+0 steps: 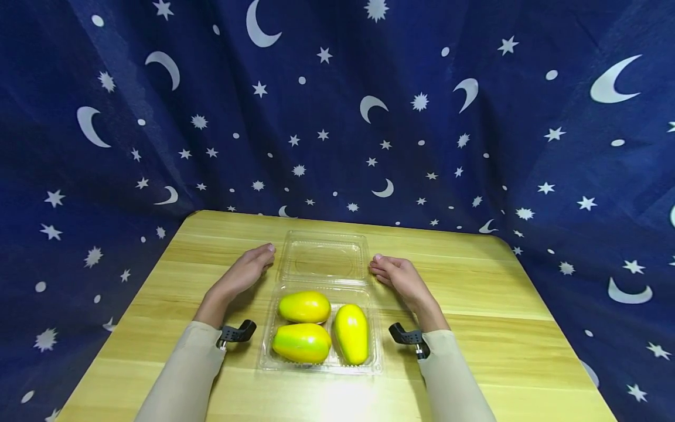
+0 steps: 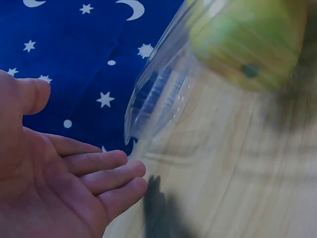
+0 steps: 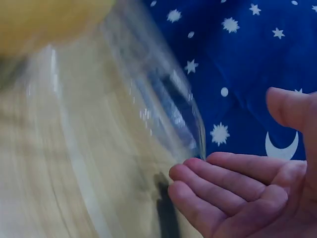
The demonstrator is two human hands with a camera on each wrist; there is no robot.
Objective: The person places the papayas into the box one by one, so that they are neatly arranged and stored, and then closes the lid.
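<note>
A clear plastic clamshell box stands on the table with its lid (image 1: pixel 325 261) folded back, away from me. In its base (image 1: pixel 345 369) lie three yellow fruits that look like mangoes: one mango (image 1: pixel 304 307) at the back left, a greener-tinged mango (image 1: pixel 302 343) at the front left and a third mango (image 1: pixel 351 334) lengthwise on the right. My left hand (image 1: pixel 246 271) is just left of the lid, its fingers extended and holding nothing. On the lid's other side, my right hand (image 1: pixel 402 278) has relaxed fingers close to the edge; whether they touch it I cannot tell.
The light wooden table (image 1: pixel 485 351) extends to both sides of the box. Behind it hangs a dark blue curtain (image 1: pixel 337 135) with moons and stars. A black camera mount sits on each wrist, the left mount (image 1: pixel 239 331) and the right mount (image 1: pixel 405 334).
</note>
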